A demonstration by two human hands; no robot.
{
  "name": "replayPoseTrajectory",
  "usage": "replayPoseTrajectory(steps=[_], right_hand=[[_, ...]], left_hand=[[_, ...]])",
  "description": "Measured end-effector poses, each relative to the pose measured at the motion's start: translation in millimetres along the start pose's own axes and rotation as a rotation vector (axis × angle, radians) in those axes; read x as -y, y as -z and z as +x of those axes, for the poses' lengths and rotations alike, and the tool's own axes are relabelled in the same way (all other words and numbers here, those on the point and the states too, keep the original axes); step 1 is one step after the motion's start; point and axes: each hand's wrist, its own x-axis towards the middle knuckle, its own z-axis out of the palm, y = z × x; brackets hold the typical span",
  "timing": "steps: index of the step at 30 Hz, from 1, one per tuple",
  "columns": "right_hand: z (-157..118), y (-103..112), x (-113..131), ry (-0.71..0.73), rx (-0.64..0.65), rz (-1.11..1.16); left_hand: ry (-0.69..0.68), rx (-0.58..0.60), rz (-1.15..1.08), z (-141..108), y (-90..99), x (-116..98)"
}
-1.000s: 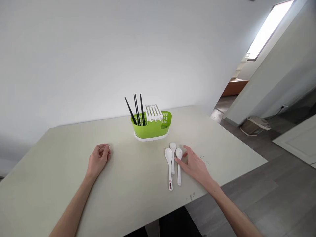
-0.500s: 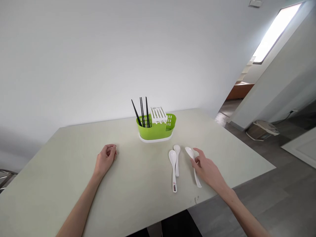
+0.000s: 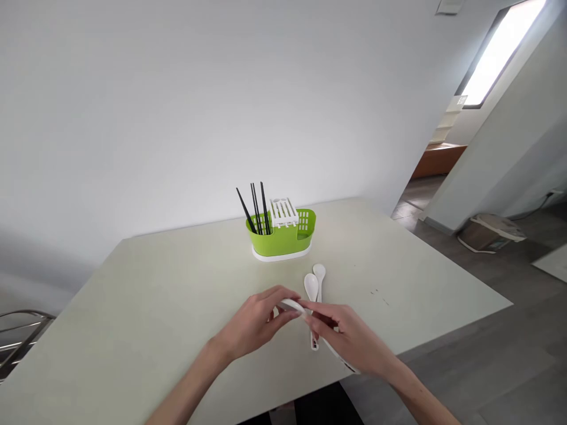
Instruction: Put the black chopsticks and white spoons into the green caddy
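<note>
Between my two hands is a white spoon (image 3: 292,305), held above the table's front part. My left hand (image 3: 261,319) pinches the bowl end. The fingers of my right hand (image 3: 348,333) close on the neck, and the handle slants down to the right beneath that hand. Two more white spoons lie on the table just behind: a larger spoon (image 3: 311,285), its handle partly covered by my right fingers, and a smaller spoon (image 3: 319,271) beside it. Farther back stands a green cutlery holder (image 3: 279,243) on a white base, with several black chopsticks (image 3: 257,209) upright in its left compartment.
A white slotted rack (image 3: 284,212) sits across the middle of the holder. The pale table (image 3: 177,283) meets a wall (image 3: 199,118) at the back. A metal-framed piece (image 3: 26,336) stands past the left edge, and a bin-like container (image 3: 489,233) is on the floor at right.
My right hand has lifted the spoon off the table and carried it left. My left hand has moved right and taken hold of its bowl end.
</note>
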Motion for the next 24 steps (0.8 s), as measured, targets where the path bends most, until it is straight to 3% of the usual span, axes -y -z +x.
replayPoseTrajectory(steps=[4, 7, 10, 14, 16, 18, 24], right_hand=[[-4.7, 1.2, -6.8, -0.028, 0.039, 0.075], [-6.0, 11.6, -25.3, -0.057, 0.027, 0.198], [-5.2, 32.1, -53.6, -0.055, -0.107, 0.249], [-3.4, 62.5, -96.3, -0.104, -0.367, 0.188], [-2.7, 70.9, -114.5, -0.129, -0.464, 0.168], [-2.4, 73.2, -127.8, -0.145, -0.515, 0.131], [-3.3, 66.3, -139.5, -0.117, -0.509, -0.002]], left_hand=[[-0.011, 0.047, 0.086, -0.1, 10.2, -8.2], [0.03, -0.017, 0.146, -2.5, 32.7, -3.0], [0.16, -0.253, 0.213, -4.0, 69.4, 1.8], [0.286, -0.744, 0.328, -0.9, 121.1, 3.4], [0.304, -0.879, 0.394, 3.6, 139.0, 5.9], [0.303, -0.874, 0.484, 10.2, 150.0, 12.0], [0.235, -0.571, 0.761, 40.1, 161.6, 40.0]])
